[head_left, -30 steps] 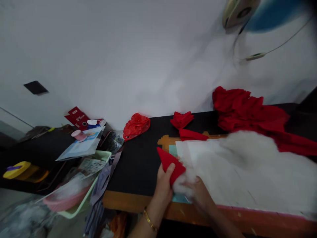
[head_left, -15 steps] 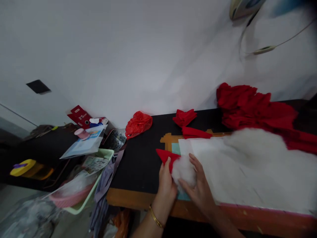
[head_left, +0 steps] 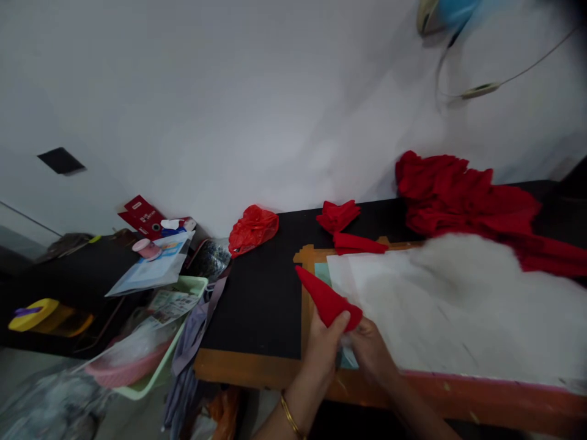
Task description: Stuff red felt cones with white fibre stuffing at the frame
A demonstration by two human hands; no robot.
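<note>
Head view: left hand point(head_left: 323, 348) and right hand point(head_left: 369, 348) are both gripping a red fabric cone point(head_left: 326, 299) at the desk's point(head_left: 257, 305) front edge; white stuffing point(head_left: 463, 275) is lying rightward, so filling looks unfinished.

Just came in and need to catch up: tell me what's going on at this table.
A person at the near edge of a black table holds a red fabric cone in both hands: the left hand wraps its wide end, the right hand meets it from the other side. The tip points up and away. Beside them lies a heap of white stuffing on white sheets. Further back sit folded red pieces, a red fabric pile and a red plastic bag.
</note>
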